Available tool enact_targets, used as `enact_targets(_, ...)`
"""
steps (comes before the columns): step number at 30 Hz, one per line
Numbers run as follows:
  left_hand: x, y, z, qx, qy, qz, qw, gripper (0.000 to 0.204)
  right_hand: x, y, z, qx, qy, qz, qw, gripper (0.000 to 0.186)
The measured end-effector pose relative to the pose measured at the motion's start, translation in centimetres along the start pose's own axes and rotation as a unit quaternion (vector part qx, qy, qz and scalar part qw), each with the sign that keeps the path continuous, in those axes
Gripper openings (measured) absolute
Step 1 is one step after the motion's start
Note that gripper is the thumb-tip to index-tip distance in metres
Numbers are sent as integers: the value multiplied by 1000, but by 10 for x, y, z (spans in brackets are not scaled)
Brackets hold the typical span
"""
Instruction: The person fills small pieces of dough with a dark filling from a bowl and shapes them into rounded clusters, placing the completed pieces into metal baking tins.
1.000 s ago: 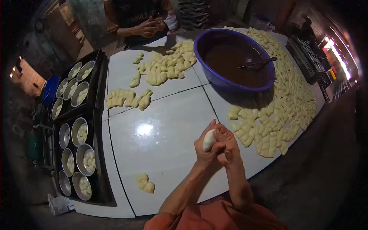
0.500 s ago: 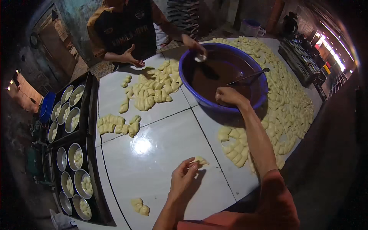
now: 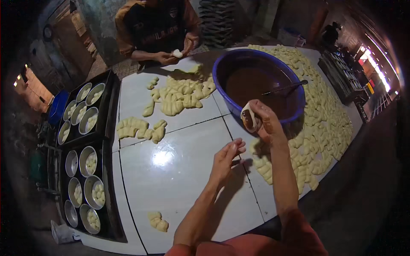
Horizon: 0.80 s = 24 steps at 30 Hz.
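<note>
My right hand [image 3: 268,121] is raised at the near rim of a purple basin [image 3: 228,109] of brown paste. Its fingers close round a pale piece of dough [image 3: 253,116] with a glossy brown dab of paste [image 3: 246,117] on it. Lower and to the left, my left hand [image 3: 227,160] hovers over the white tiled table, its fingers curled toward the thumb; whatever they hold is hidden. A dark-handled utensil [image 3: 282,88] leans in the basin. One small clump of dough [image 3: 158,221] lies left of my left forearm.
Dough pieces [image 3: 318,128] cover the table's right side; another cluster [image 3: 181,91] lies at the far left. Black trays [image 3: 109,187] of round tins [image 3: 94,192], several with dough balls, line the left edge. Across the table a person [image 3: 156,30] holds a pale dough piece [image 3: 177,53].
My right hand has come up out of the basin with paste on the dough. My left hand has moved up toward it, and its dough piece no longer shows. The other person's hands have drawn together.
</note>
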<state>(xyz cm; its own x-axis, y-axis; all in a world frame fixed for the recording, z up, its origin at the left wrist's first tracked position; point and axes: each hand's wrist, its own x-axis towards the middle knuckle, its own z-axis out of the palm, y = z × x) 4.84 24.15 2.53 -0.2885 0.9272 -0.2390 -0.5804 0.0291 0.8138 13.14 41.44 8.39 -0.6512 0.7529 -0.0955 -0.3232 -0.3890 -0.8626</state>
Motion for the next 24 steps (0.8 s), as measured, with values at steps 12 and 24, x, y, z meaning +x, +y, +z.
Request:
enact_targets(12,-37,4,-83,-65,152,21,986,40,-90,109,48,-27,-17,21,999,41)
enact_targets(24,-93,23,-104,148,212,207,944,29,-120,170,118,-390,58,-253,883,20)
